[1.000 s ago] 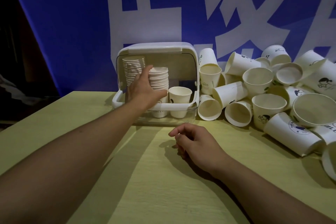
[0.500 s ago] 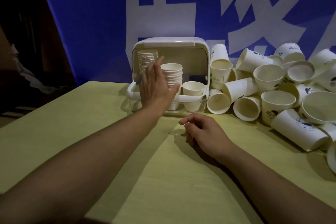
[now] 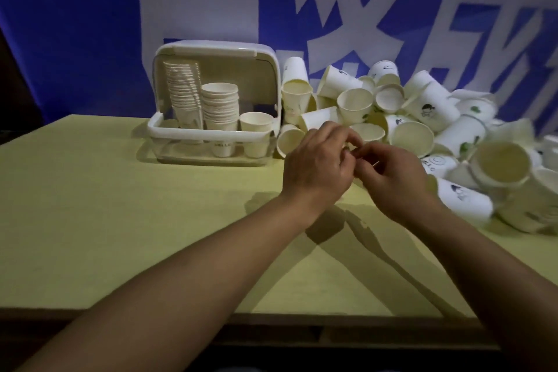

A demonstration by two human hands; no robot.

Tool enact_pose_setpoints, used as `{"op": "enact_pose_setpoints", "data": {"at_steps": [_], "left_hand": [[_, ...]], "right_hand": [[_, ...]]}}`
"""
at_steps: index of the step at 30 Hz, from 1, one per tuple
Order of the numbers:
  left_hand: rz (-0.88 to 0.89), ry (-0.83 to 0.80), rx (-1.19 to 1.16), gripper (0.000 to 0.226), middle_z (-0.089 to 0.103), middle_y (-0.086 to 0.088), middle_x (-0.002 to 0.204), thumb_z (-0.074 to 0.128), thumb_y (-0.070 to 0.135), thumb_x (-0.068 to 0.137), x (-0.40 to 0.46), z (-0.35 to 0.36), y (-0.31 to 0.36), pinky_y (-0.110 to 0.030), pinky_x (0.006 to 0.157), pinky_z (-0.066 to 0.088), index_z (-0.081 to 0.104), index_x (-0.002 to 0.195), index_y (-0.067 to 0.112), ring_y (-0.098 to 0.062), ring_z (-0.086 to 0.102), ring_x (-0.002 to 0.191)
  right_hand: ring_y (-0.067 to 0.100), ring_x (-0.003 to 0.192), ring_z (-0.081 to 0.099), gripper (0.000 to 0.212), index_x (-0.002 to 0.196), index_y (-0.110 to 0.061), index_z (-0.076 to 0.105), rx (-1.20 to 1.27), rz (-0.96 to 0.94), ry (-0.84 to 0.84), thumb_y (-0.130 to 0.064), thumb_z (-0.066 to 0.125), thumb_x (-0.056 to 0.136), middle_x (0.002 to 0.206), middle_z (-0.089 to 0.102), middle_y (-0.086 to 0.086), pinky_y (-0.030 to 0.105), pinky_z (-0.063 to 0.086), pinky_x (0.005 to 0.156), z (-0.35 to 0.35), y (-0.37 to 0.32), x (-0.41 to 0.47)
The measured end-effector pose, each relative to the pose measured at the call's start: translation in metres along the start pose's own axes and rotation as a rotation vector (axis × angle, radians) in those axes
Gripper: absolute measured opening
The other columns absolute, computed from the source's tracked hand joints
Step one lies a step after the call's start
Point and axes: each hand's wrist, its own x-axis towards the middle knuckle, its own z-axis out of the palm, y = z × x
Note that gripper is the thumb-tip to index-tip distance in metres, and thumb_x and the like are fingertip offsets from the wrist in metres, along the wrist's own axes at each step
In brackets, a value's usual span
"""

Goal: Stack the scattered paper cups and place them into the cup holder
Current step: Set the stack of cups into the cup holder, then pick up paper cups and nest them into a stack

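The white cup holder (image 3: 211, 133), lid up, stands at the back left of the yellow table. Inside it are a tall cup stack (image 3: 184, 90), a shorter cup stack (image 3: 220, 106) and a single cup (image 3: 256, 122). A pile of scattered paper cups (image 3: 422, 118) spreads from beside the holder to the right edge. My left hand (image 3: 317, 166) and my right hand (image 3: 395, 181) meet above the table just in front of the pile, fingers curled and fingertips touching. No cup shows between them; whether they pinch anything is hidden.
A blue banner (image 3: 75, 24) with large white characters hangs behind the table. Bare yellow tabletop (image 3: 120, 205) stretches left and in front of the hands. The table's front edge (image 3: 271, 315) runs below my forearms, with dark space under it.
My left hand has left the stack in the holder and swung right. My right hand has lifted off the table, and the two now meet in front of the pile.
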Motion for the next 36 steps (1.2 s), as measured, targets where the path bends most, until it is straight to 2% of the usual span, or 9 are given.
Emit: {"op": "enact_pose_setpoints", "data": {"at_steps": [4,7,10,13,17,27,29,32,36], "left_hand": [[0.026,-0.077,-0.116,0.017,0.065,0.010,0.097,0.062,0.015,0.086,-0.003,0.031,0.033,-0.028,0.062,0.046,0.067,0.098,0.025,-0.010,0.055,0.082],[0.025,-0.169,-0.185,0.017,0.066,0.010,0.098,0.063,0.016,0.085,-0.015,0.052,0.038,-0.034,0.065,0.053,0.068,0.099,0.024,-0.015,0.061,0.084],[0.045,-0.387,-0.239,0.022,0.063,0.016,0.106,0.064,0.017,0.088,-0.024,0.059,0.026,-0.032,0.073,0.053,0.068,0.108,0.027,-0.006,0.057,0.083],[0.018,-0.473,-0.247,0.024,0.058,0.023,0.106,0.067,0.019,0.090,-0.028,0.053,0.017,-0.023,0.073,0.047,0.067,0.112,0.030,0.002,0.053,0.078],[-0.063,-0.574,-0.251,0.023,0.058,0.022,0.106,0.067,0.022,0.090,-0.036,0.048,0.017,-0.027,0.077,0.050,0.064,0.109,0.037,-0.007,0.057,0.082],[-0.330,-0.558,-0.389,0.024,0.061,0.022,0.107,0.065,0.027,0.094,-0.034,0.045,0.024,-0.032,0.075,0.055,0.060,0.114,0.040,-0.015,0.061,0.086],[-0.357,-0.524,-0.449,0.028,0.061,0.019,0.107,0.063,0.028,0.096,-0.034,0.044,0.026,-0.037,0.075,0.056,0.058,0.119,0.042,-0.016,0.061,0.082],[-0.392,-0.460,-0.635,0.032,0.059,0.022,0.108,0.058,0.036,0.099,-0.033,0.042,0.029,-0.036,0.073,0.057,0.052,0.127,0.050,0.000,0.060,0.079],[-0.390,-0.488,-0.813,0.051,0.055,0.017,0.128,0.057,0.055,0.088,-0.034,0.040,0.033,-0.033,0.079,0.059,0.043,0.136,0.058,-0.003,0.064,0.106]], "right_hand": [[0.005,0.071,0.059,0.016,0.097,-0.028,0.071,-0.189,-0.019,0.087,-0.017,0.061,0.091,0.075,0.061,-0.016,0.023,0.041,0.062,-0.046,0.027,-0.031],[0.020,0.095,0.054,0.020,0.104,-0.024,0.070,-0.414,-0.094,0.139,-0.021,0.061,0.087,0.096,0.062,-0.006,0.032,0.039,0.077,-0.072,0.046,-0.048],[0.027,0.132,0.037,0.044,0.133,-0.028,0.056,-0.734,-0.022,-0.015,-0.033,0.060,0.089,0.138,0.052,0.003,0.049,0.034,0.103,-0.089,0.069,-0.057],[0.025,0.147,0.021,0.065,0.150,-0.034,0.029,-0.824,0.058,-0.226,-0.043,0.055,0.092,0.158,0.031,-0.003,0.055,0.020,0.115,-0.092,0.084,-0.063],[0.028,0.143,0.032,0.075,0.153,-0.033,0.021,-0.813,0.068,-0.202,-0.047,0.059,0.090,0.157,0.032,0.001,0.055,0.020,0.114,-0.085,0.093,-0.063],[0.031,0.125,0.041,0.078,0.148,-0.028,0.032,-0.817,-0.042,-0.171,-0.058,0.065,0.083,0.144,0.046,0.006,0.046,0.038,0.102,-0.077,0.099,-0.047],[0.028,0.121,0.044,0.076,0.144,-0.028,0.036,-0.726,-0.001,-0.115,-0.058,0.067,0.082,0.138,0.054,0.004,0.045,0.041,0.097,-0.074,0.098,-0.048],[0.021,0.107,0.059,0.074,0.140,-0.027,0.041,-0.232,0.142,0.073,-0.048,0.077,0.078,0.127,0.061,0.003,0.045,0.052,0.089,-0.067,0.089,-0.051],[0.012,0.095,0.064,0.067,0.139,-0.023,0.041,0.248,0.336,0.136,-0.048,0.071,0.084,0.116,0.059,-0.003,0.044,0.059,0.082,-0.049,0.070,-0.057]]}}
